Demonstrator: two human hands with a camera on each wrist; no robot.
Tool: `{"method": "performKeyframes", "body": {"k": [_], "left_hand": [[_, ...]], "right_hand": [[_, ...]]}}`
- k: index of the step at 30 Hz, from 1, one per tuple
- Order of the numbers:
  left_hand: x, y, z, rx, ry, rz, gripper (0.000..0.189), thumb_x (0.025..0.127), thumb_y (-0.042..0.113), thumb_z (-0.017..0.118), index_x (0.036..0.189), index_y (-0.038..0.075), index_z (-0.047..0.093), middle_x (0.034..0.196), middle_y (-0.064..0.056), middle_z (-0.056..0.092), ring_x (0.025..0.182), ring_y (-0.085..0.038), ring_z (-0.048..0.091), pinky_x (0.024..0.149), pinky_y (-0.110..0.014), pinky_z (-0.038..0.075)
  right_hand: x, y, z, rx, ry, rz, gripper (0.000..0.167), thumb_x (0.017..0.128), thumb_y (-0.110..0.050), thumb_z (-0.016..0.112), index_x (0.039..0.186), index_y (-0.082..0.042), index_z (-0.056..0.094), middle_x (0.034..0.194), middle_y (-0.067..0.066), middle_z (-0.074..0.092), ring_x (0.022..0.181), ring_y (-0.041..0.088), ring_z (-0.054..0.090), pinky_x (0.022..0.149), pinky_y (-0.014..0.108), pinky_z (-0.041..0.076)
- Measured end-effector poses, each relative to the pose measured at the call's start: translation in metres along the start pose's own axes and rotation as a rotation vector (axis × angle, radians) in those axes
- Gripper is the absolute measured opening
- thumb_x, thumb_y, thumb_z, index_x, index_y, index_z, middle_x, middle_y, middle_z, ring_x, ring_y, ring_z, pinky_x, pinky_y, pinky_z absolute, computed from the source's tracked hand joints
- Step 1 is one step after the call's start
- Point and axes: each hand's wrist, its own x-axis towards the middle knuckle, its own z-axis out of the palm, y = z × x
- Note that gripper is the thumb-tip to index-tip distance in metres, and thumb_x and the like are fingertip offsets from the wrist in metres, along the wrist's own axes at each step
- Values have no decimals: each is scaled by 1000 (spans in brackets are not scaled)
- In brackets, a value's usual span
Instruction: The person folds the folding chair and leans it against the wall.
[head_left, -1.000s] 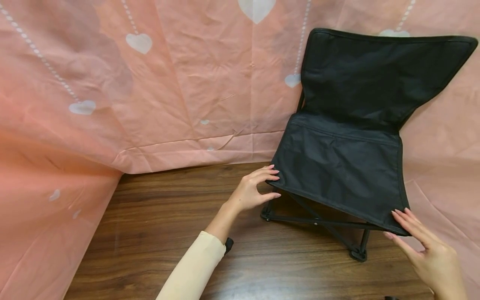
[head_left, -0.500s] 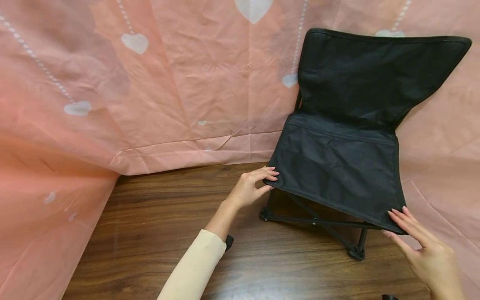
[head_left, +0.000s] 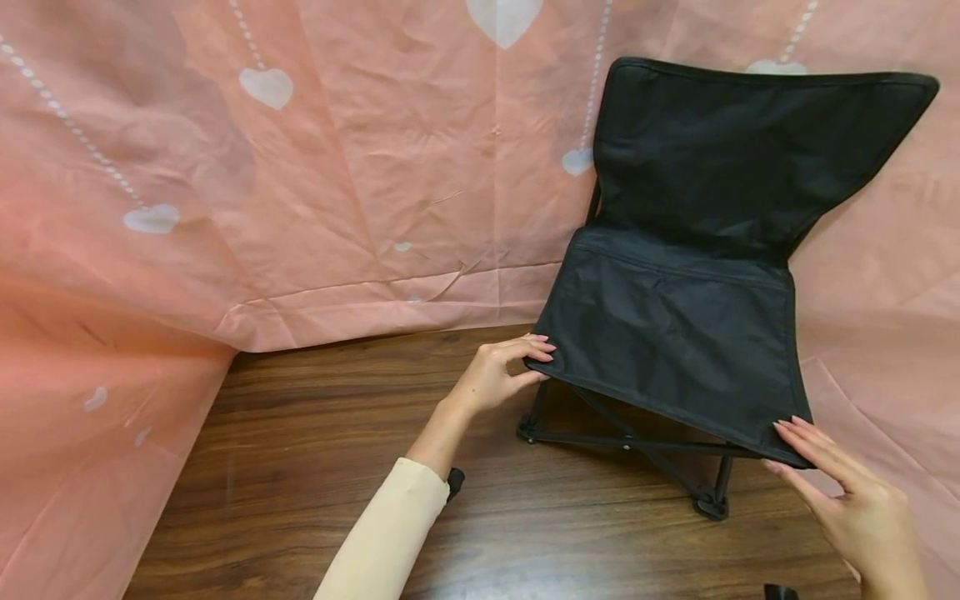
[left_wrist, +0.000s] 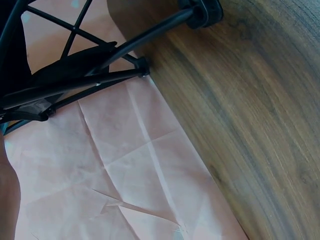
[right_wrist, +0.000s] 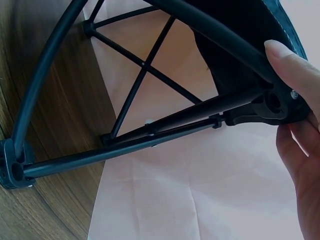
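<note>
A black folding camping chair [head_left: 675,333] stands unfolded at the right of the head view, its fabric back upright and its crossed legs on the floor. My left hand [head_left: 489,377] pinches the seat's front left corner, fingers on top and thumb below. At the front right corner, my right hand [head_left: 862,496] pinches the seat likewise. The right wrist view shows the right thumb [right_wrist: 287,60] against the corner of the chair's frame [right_wrist: 150,135], fingers on the other side. In the left wrist view only a sliver of the left hand [left_wrist: 9,195] shows, beside the chair's tubes [left_wrist: 75,86].
A pink cloth with white hearts [head_left: 390,167] hangs behind the chair and along the left. Dark wood flooring [head_left: 315,425] lies beneath. A small black object [head_left: 780,592] shows at the bottom edge, partly cut off.
My left thumb has risen to the underside of the seat's left corner. The right hand keeps its place at its corner. The view has shifted slightly, and the chair appears a little further left.
</note>
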Motion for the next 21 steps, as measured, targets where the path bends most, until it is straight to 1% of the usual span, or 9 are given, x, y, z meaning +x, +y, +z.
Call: {"method": "performKeyframes", "body": {"k": [3,5,6,8,10,12,15,19,21], "left_hand": [[0,0,1,13,4,2,22,80,12,78,101,7,74,114,-7,72,121,-18,62,108,-21,44],[-1,1,1,32,6,2,23,80,14,79,102,8,74,115,-6,72,122,-18,61,108,-21,44],[-2,1,1,40,7,2,23,80,14,79,102,9,73,115,-6,72,122,-17,61,108,-21,44],[-4,2,1,58,12,3,25,79,14,80,102,9,73,116,-5,72,122,-17,61,108,-21,44],[-5,3,1,69,17,6,27,78,15,81,103,10,73,115,-4,72,122,-16,61,107,-21,45],[-6,3,1,71,22,12,28,77,17,82,103,10,73,115,-4,72,122,-16,61,107,-21,45],[-8,2,2,66,27,18,28,78,20,81,102,10,73,114,-4,72,122,-16,61,106,-21,46],[-10,3,2,62,34,24,28,77,19,82,102,10,74,114,-4,73,121,-16,61,107,-21,46],[-11,4,1,61,39,23,28,77,17,82,102,10,74,113,-4,73,121,-17,62,107,-22,45]], "right_hand": [[0,1,0,1,-5,8,64,82,-61,60,115,-7,72,130,-24,54,123,-19,44,85,-10,33],[0,1,0,11,-6,8,64,82,-60,60,115,-6,72,129,-24,54,123,-18,45,89,-9,33],[0,2,0,23,-2,4,61,82,-56,63,114,-6,72,129,-22,55,123,-17,46,92,-9,32],[0,1,0,25,-15,20,55,83,-51,67,115,-6,72,129,-23,55,124,-18,45,90,-9,34],[0,1,-1,32,-34,39,48,82,-40,74,116,-6,71,129,-23,54,124,-18,45,90,-9,34],[0,1,-3,32,-59,62,45,81,-32,77,117,-6,71,129,-25,53,124,-19,43,90,-9,33],[-1,2,-4,47,-72,63,45,81,-32,76,117,-4,70,129,-26,52,125,-19,43,94,-8,32],[-1,4,-1,76,-30,21,54,82,-47,69,114,-4,72,128,-20,58,124,-14,48,97,-5,34],[0,4,2,92,-3,-1,56,81,-50,68,112,-3,73,127,-16,61,124,-11,50,98,-3,35]]}}
